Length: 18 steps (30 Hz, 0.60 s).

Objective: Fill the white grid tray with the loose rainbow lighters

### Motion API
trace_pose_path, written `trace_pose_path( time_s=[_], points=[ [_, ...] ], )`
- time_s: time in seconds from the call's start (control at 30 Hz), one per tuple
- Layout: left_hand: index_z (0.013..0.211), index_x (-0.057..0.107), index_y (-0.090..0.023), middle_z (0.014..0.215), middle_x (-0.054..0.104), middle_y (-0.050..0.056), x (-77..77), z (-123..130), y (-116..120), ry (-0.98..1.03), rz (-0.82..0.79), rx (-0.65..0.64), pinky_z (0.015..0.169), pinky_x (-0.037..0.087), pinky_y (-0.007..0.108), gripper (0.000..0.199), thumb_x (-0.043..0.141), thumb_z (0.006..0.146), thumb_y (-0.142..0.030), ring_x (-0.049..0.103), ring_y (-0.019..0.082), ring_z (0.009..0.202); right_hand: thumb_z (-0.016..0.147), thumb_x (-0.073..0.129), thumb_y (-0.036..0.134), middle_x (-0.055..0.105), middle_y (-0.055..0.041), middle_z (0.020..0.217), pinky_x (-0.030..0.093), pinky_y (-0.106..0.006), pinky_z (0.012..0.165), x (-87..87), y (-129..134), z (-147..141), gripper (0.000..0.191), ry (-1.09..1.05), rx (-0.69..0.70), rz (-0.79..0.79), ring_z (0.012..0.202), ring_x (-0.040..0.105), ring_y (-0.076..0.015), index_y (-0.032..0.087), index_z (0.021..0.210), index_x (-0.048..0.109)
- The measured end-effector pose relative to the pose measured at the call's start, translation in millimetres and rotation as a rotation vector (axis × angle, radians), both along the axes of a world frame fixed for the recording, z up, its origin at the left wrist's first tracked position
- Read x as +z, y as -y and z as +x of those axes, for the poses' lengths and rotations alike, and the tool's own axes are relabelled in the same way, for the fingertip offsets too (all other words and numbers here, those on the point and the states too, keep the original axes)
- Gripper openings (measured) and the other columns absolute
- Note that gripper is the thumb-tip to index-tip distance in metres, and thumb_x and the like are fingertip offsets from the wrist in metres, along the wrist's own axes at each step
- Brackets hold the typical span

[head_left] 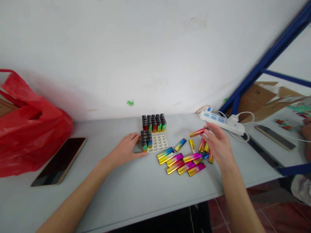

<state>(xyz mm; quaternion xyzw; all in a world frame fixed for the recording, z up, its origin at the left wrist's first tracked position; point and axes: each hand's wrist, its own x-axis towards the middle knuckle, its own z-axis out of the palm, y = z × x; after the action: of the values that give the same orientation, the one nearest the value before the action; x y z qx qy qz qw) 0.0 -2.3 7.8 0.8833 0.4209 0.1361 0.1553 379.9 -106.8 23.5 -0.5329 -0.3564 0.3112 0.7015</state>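
Note:
My right hand [217,142] is closed on a red-and-gold lighter [197,132], pinched at one end between thumb and fingers above the table. My left hand [128,147] curves round the left end of a white tray [159,142], thumb along its near edge and fingers by its left side. Upright lighters [146,139] with black tops fill the left columns of the tray; its round holes at the right are bare. Behind it stands a block of upright lighters [154,123]. Several shiny lighters [184,161] in gold, pink, blue and red lie loose between my hands.
On the left are a red plastic bag [31,129] and a dark-screened phone [59,161]. A white power strip [221,121] with cables lies at the back right, near a blue metal frame [262,61]. Beyond it are cardboard boxes [259,97] and part of another person's hand [306,132].

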Motion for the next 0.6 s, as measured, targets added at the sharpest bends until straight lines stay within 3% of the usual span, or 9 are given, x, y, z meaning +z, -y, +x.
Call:
trace_pose_path(
  time_s=[0.17,0.3,0.37,0.47,0.53,0.6],
  points=[
    [0.104,0.065,-0.022,0.112,0.069,0.011,0.8,0,1,0.012,-0.010,-0.009,0.100,0.056,0.048,0.060,0.073,0.082,-0.077,0.067,0.032,0.105,0.070,0.098,0.043,0.079,-0.0030,0.122,0.063,-0.040,0.101,24.4,-34,-31,0.038,-0.085,0.110,0.059,0.103,0.073,-0.0194,0.028,0.103,0.084],
    [0.107,0.067,-0.020,0.114,0.069,0.013,2.8,1,2,0.015,-0.016,-0.014,0.101,0.055,0.048,0.058,0.076,0.083,-0.072,0.068,0.034,0.108,0.072,0.094,0.053,0.081,-0.0072,0.118,0.066,-0.038,0.085,32.1,-63,-64,0.043,-0.022,0.365,-0.032,0.090,0.073,-0.0195,0.024,0.101,0.080],
    [0.109,0.067,-0.019,0.115,0.070,0.014,2.9,1,2,0.007,-0.010,-0.023,0.101,0.055,0.049,0.059,0.076,0.083,-0.071,0.067,0.035,0.109,0.078,0.087,0.062,0.081,-0.0055,0.101,0.064,-0.033,0.066,27.3,-71,-81,0.050,0.056,0.567,-0.077,0.078,0.072,-0.0182,0.024,0.107,0.071],
    [0.111,0.067,-0.019,0.116,0.070,0.013,1.4,1,2,0.022,0.008,-0.038,0.103,0.054,0.049,0.059,0.076,0.084,-0.071,0.067,0.034,0.111,0.094,0.066,0.071,0.069,0.0064,0.073,0.043,-0.022,0.042,10.9,-71,-100,0.050,0.190,0.767,-0.152,0.049,0.053,-0.0117,0.028,0.117,0.054],
    [0.111,0.067,-0.020,0.116,0.071,0.013,0.7,1,2,0.036,0.014,-0.038,0.104,0.054,0.048,0.058,0.076,0.084,-0.071,0.067,0.034,0.112,0.104,0.053,0.067,0.056,0.0117,0.064,0.034,-0.021,0.041,0.0,-64,-107,0.042,0.327,0.804,-0.188,0.042,0.040,-0.0098,0.029,0.120,0.049],
    [0.111,0.068,-0.020,0.117,0.071,0.013,1.0,1,3,0.042,0.011,-0.033,0.104,0.054,0.048,0.059,0.077,0.084,-0.071,0.067,0.034,0.112,0.110,0.045,0.060,0.050,0.0113,0.064,0.036,-0.023,0.049,-5.8,-55,-111,0.035,0.499,0.793,-0.174,0.048,0.042,-0.0113,0.028,0.123,0.050]
  ],
)
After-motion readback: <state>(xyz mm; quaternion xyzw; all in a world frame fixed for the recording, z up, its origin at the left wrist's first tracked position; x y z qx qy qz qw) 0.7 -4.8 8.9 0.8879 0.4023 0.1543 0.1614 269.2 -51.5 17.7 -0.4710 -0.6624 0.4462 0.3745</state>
